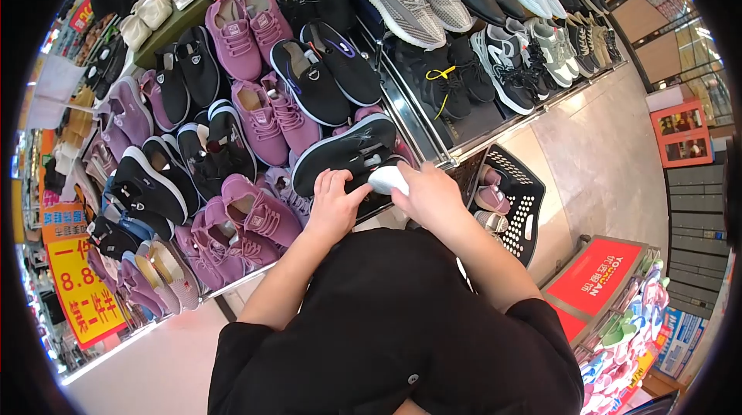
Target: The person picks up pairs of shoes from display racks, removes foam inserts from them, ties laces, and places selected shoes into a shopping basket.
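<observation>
Black shoe [340, 155]: at 12 o'clock from left hand [332, 200]; fingers curled at its edge, grip unclear. Probably light, pliable; hold by heel. White piece [387, 180]: pinched by right hand [426, 195], at its 10 o'clock; seemingly soft, crushable.

Black shoe [340, 154], mauve sneakers [261, 219]

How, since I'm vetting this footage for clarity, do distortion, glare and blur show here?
Head view: strong fisheye curve, with black corners; head view: glints along the metal rail and a pale sheen on the floor; head view: the right hand looks slightly soft, its white item showing little detail.
</observation>
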Motion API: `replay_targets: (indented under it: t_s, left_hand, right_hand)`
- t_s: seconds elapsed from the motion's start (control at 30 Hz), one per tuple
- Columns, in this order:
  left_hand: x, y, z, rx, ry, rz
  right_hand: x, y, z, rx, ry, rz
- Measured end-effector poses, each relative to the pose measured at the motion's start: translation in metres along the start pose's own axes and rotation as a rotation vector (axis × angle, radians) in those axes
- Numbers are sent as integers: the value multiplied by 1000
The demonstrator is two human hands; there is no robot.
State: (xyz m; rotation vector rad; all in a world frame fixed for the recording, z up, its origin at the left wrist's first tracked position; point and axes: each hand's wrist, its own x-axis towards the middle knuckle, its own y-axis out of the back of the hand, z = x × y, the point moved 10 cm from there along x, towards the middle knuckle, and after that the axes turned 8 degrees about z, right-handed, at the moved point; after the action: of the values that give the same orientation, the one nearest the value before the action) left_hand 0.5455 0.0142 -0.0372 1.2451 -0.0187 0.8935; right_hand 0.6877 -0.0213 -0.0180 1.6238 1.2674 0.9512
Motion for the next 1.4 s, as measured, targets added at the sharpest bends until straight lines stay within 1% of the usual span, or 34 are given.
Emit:
replay_targets:
  t_s: [0.07,0.13,0.2,0.23,0.27,0.33,0.37,0.4,0.47,0.5,0.53,0.6,0.63,0.67,0.73,0.77,0.8,0.83,0.97,1.0,1.03,1.07,1.13,1.17,1.2,1.27,1.3,1.33,1.4]
  left_hand:
    - [1,-1,-3,2,18,17]
    - [-2,-5,-4,-35,21,30]
    - [-7,-5,-7,-31,65,60]
    - [-9,-4,-8,-44,87,62]
    - [-10,-4,-10,-55,111,68]
    - [-15,-6,-11,-61,142,65]
    - [-16,-8,-11,-71,151,51]
    - [-17,-7,-12,-66,169,62]
    - [-15,-7,-9,-61,133,61]
    - [-14,-6,-9,-59,139,69]
    - [-13,-6,-7,-61,124,65]
    - [-11,-5,-5,-58,114,62]
    - [-11,-4,-4,-65,111,71]
    - [-11,-2,-2,-73,107,80]
    - [-12,3,-2,-94,139,92]
    - [-12,6,-4,-116,172,105]
    - [-12,10,-4,-114,173,102]
    - [-13,19,-8,-86,205,144]
    - [-31,46,-43,78,405,292]
    - [-37,53,-53,121,460,342]
    - [-42,55,-67,117,539,331]
    - [-46,56,-79,105,572,329]
    - [-56,54,-105,-24,741,337]
    - [-61,48,-119,-77,802,341]
    - [-61,46,-125,-78,796,339]
    - [-77,7,-148,-525,1065,194]
    - [-77,7,-154,-368,914,248]
    - [-75,10,-151,-369,908,245]
    - [-55,29,-127,-102,773,184]
  right_hand:
    - [11,-26,-7,-9,18,-117]
    - [18,-45,-9,43,37,-139]
    - [25,-56,-5,221,-40,-163]
    - [23,-46,-4,263,-66,-107]
    - [20,-48,-1,255,-46,-115]
    - [13,-20,2,331,114,188]
    - [9,-15,5,341,62,167]
    - [5,-20,6,339,80,155]
    - [2,-35,8,370,69,46]
    - [1,-42,13,432,-17,3]
    - [3,-45,9,430,-10,0]
    - [3,-71,12,417,-82,-155]
    - [2,-88,8,453,2,-227]
    - [1,-100,13,454,5,-229]
    - [-1,-112,5,456,85,-253]
    - [1,-110,5,458,86,-255]
    - [-1,-115,12,499,-5,-346]
    - [-4,-118,15,539,-97,-436]
    - [-7,-101,10,459,-33,-410]
    - [-6,-87,12,425,-65,-294]
    - [-3,-74,15,391,-95,-178]
    - [-4,-71,9,393,-96,-177]
    - [0,-50,-8,513,-33,21]
    - [1,-56,-10,475,-49,-21]
    - [4,-59,-13,475,-53,-15]
    - [9,-86,-9,497,-226,-204]
    - [15,-91,-6,505,-310,-223]
    - [22,-94,-6,506,-313,-217]
    - [33,-95,-7,422,-242,-162]
